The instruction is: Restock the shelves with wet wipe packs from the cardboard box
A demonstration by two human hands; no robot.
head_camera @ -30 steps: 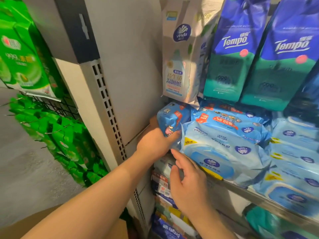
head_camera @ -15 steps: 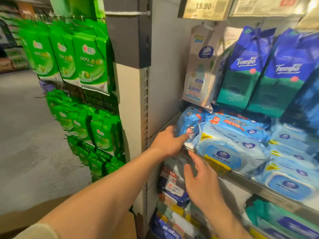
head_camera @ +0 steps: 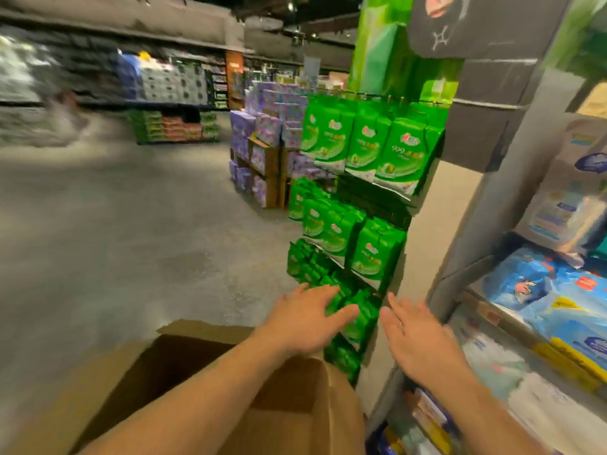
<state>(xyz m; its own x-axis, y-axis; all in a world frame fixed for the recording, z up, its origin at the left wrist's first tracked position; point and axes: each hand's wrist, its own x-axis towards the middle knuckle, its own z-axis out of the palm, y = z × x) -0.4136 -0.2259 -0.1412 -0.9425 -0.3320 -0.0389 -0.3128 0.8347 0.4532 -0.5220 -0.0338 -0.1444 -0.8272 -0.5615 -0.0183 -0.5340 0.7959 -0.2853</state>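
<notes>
Both of my hands hang in the air with straight fingers and hold nothing. My left hand [head_camera: 305, 318] is above the far edge of the open cardboard box [head_camera: 184, 382], whose dark inside shows no packs from here. My right hand [head_camera: 417, 339] is a little to the right, in front of the shelf's end post [head_camera: 460, 257]. Blue wet wipe packs [head_camera: 555, 300] lie stacked on the shelf at the right, away from both hands.
Green packs [head_camera: 371, 149] hang on hooks on the end panel just behind my hands. A display of purple packs [head_camera: 262, 149] stands further back on the grey floor [head_camera: 115, 241]. More packs fill the lower shelf [head_camera: 525, 399] at the right.
Both hands have let go of the blue packs on the shelf and drawn back to the left, toward the box. The view has swung left, away from the shelf, and is blurred.
</notes>
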